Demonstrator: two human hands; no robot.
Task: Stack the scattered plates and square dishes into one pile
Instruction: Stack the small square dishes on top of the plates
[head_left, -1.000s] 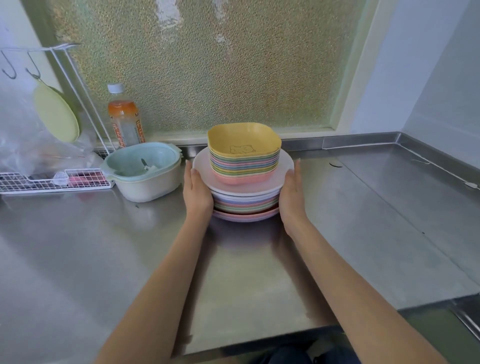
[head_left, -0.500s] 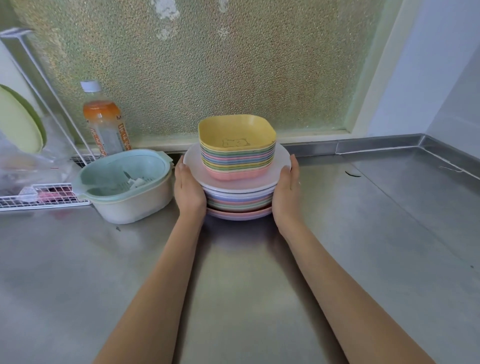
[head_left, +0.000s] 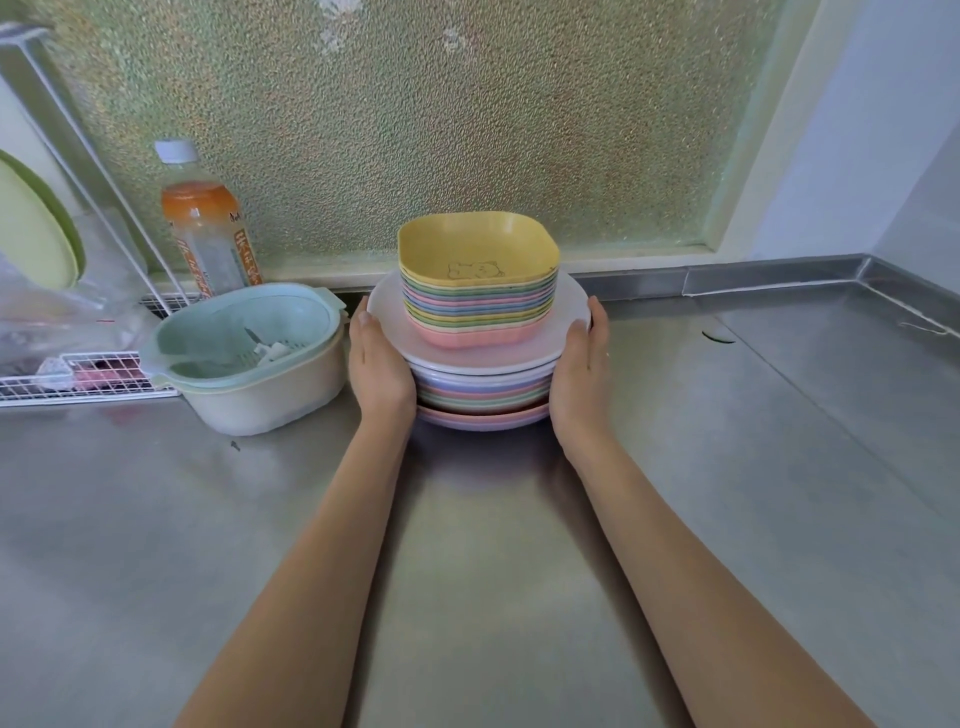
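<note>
One pile stands at the back middle of the steel counter (head_left: 519, 545). Its lower part is several round plates (head_left: 483, 392) in pastel colours, topped by a wide white plate (head_left: 550, 340). On that sit several nested square dishes (head_left: 478, 306), the top one yellow with a bear drawing. My left hand (head_left: 376, 366) presses flat against the pile's left side, and my right hand (head_left: 579, 376) against its right side. Both palms touch the plate rims, fingers straight and pointing away from me.
A mint colander in a cream bowl (head_left: 254, 358) stands just left of my left hand. Behind it are an orange drink bottle (head_left: 208, 239) and a white wire rack (head_left: 62, 374). Frosted glass (head_left: 467, 104) backs the counter; a raised steel edge (head_left: 753, 275) runs along the back right.
The hands stay on both sides of the pile. The view has moved closer and shifted slightly; the pile looks the same.
</note>
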